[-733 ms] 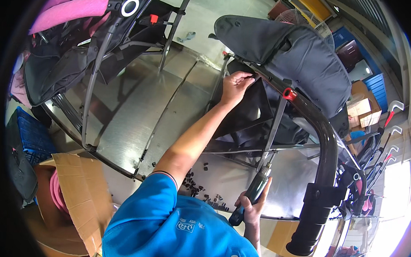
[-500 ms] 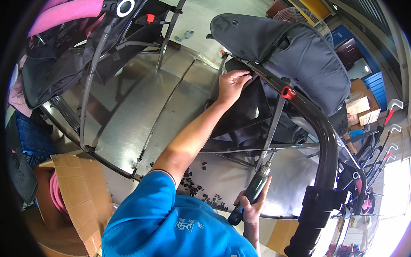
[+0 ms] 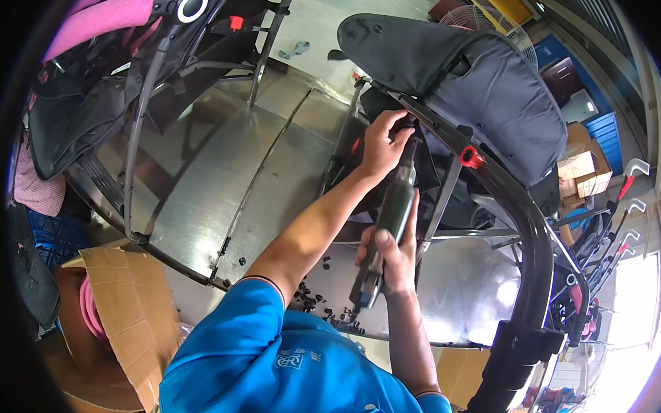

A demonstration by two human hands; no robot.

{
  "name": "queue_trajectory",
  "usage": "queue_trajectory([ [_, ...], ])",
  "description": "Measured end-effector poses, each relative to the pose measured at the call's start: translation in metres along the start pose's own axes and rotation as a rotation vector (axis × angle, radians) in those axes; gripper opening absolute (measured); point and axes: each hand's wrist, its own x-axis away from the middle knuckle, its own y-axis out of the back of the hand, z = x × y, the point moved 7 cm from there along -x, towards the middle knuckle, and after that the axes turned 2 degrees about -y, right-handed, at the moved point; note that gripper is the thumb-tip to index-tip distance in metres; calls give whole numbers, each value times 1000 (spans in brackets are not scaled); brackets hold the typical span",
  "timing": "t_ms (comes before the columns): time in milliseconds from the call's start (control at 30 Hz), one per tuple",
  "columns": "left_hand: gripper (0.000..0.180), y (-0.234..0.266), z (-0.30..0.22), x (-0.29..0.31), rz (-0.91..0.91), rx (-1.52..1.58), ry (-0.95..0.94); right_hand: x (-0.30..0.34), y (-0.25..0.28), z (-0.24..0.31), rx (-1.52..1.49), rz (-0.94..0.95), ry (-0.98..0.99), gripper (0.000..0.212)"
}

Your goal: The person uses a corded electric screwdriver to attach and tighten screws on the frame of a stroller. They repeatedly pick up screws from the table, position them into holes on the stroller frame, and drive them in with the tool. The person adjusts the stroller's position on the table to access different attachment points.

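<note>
In the head view, the work in hand is at a stroller frame (image 3: 537, 243) standing on the metal surface (image 3: 192, 202), right of the middle. The right hand (image 3: 394, 256) has its fingers wrapped around a dark electric screwdriver (image 3: 394, 209), which is tilted with its tip up, near the left hand. The left hand (image 3: 382, 145) is at the frame's upper tube, thumb and forefinger brought near each other by a small dark spot; whether they are closed on a part there, I cannot tell. Nor can I tell if the screwdriver's tip touches anything.

As far as can be judged, the job is partway. The frame stands upright, and a dark padded canopy (image 3: 487, 95) sits at its upper end, with black fabric below the tube. A red button (image 3: 470, 157) is in place on the tube. The spot between the two hands looks like the one being dealt with, and nothing shows it as finished; any fastener there is too small to make out.

Many small black parts (image 3: 309, 298) lie loose near the surface's front edge, so further fixing may remain. A second stroller (image 3: 148, 113) stands to the left, untouched by either hand.
</note>
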Motion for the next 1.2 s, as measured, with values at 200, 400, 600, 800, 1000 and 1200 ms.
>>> queue_trajectory([
  [200, 34, -4, -2, 1, 6, -177, -73, -32, -1, -17, -121, -40, -58, 104],
  [400, 33, -2, 22, 14, -44, -60, 117, -42, 1, -23, -85, -66, -86, 86],
  [600, 32, 1, -19, 6, -92, -181, -244, -40, -9, -12, -358, -52, -180, 79],
  [800, 35, 0, -22, 7, -195, -101, -181, -46, -18, 2, -421, 7, -320, 36],
  [1000, 34, -1, -23, 16, -188, -262, -357, -47, -5, 12, 210, -276, -44, 95],
  [1200, 31, 69, -68, 78, 211, -357, -85, 18, 53, -45, 547, -72, 94, 96],
])
